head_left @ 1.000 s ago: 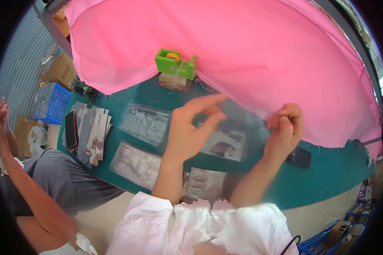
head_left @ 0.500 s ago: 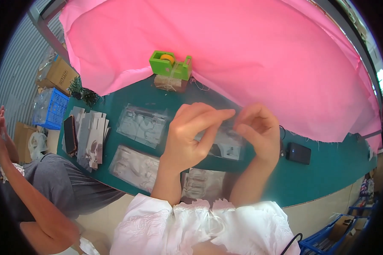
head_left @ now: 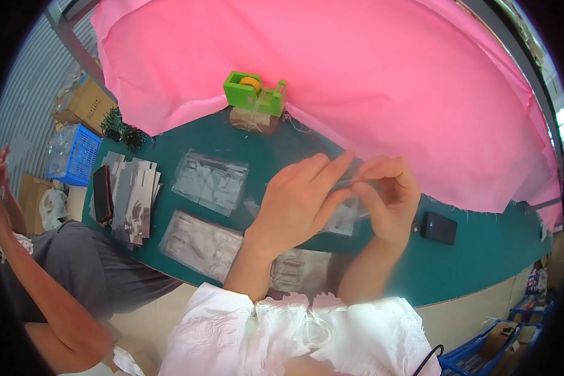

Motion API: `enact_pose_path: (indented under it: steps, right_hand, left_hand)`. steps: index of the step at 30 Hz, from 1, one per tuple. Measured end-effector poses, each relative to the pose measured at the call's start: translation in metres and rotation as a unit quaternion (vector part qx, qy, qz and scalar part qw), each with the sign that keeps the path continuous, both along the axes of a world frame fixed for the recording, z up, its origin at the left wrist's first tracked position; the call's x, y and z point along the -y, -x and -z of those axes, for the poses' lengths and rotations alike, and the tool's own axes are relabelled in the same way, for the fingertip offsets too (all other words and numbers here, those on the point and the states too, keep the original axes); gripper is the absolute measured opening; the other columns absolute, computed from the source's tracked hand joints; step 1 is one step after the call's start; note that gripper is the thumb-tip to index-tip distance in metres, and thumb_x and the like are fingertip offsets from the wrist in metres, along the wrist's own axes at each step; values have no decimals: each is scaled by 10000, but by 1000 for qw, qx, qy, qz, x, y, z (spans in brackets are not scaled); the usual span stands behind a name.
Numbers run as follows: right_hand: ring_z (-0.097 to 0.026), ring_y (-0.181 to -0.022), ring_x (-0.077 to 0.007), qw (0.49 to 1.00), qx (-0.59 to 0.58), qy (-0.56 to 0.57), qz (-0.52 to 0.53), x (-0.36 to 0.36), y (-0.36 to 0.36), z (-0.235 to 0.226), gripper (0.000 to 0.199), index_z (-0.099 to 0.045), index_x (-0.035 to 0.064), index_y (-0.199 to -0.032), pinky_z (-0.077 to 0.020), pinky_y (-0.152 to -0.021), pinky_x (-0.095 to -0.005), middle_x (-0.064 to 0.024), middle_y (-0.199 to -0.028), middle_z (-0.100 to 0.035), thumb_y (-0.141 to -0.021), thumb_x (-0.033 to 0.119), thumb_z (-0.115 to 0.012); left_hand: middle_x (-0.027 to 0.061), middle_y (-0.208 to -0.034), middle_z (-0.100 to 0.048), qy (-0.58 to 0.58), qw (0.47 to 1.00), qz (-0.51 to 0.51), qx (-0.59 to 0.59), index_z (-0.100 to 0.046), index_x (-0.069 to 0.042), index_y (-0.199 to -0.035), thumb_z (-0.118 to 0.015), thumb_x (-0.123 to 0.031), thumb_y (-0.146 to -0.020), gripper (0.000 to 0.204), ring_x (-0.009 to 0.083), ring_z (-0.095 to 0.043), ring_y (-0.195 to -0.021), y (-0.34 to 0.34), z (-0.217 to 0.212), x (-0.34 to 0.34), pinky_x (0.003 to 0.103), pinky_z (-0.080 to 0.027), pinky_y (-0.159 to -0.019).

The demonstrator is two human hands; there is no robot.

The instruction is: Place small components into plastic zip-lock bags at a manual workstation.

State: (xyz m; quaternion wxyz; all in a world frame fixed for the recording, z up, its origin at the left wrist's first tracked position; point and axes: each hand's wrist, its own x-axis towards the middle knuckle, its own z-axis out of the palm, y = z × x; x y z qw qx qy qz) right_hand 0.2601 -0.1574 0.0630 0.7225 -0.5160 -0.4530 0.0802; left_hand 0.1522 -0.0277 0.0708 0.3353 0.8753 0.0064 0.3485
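Head view: teal table half covered by pink cloth. Left hand and right hand meet above the table, fingertips pinched together on a small clear plastic bag. On the table: green tape dispenser, filled clear bags, card stack, black phone. Another person's arm at left; blue crate and cardboard box beyond.

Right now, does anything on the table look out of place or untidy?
Mostly tidy. The pink cloth hangs over the table edge with frayed threads, and the card stack at left is fanned unevenly.
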Motion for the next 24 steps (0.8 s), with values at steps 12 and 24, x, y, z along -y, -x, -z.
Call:
enact_pose_path:
  steps: [12, 24]
  right_hand:
    - [-571, -749, -222, 966, 213, 114, 86, 0, 6, -19, 267, -650, -33, -909, -438, -653, -297, -122, -803, -603, -650, -97, -654]
    - [-555, -729, -214, 953, 237, 130, 138, -3, 7, -16, 155, -621, -15, -868, -432, -650, -291, -105, -796, -574, -728, -80, -624]
  left_hand:
    - [106, -782, -573, 44, 998, 39, -12, -617, -10, -1156, -637, -54, -795, 364, 262, -560, -654, 4, -1, -1, 348, -448, -580]
    - [101, -745, -584, 110, 990, 73, -49, -660, -10, -995, -627, -78, -814, 196, 257, -543, -636, -1, 4, -7, 342, -434, -599]
